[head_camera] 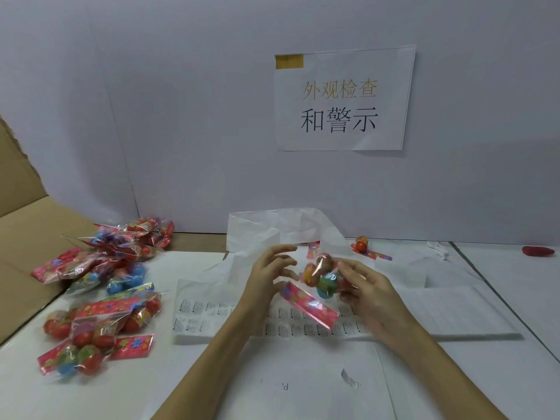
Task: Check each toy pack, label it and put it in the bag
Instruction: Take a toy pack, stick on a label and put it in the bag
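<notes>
Both hands were up over the label sheet (pixel 212 310): the right hand (pixel 363 286) gripped a toy pack (pixel 321 277), the left hand (pixel 269 268) hovered loose-fingered beside it, so turning it slowly would best show every side.

The label sheet (pixel 303 322) print is too small to read; the pack (pixel 321 283) above it hides part.

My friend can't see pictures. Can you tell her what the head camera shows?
A person's right hand holds a clear toy pack of colourful balls above a sheet of warning labels, while the left hand hovers open beside it. More toy packs lie piled on the left, and a white bag lies behind the hands.
</notes>
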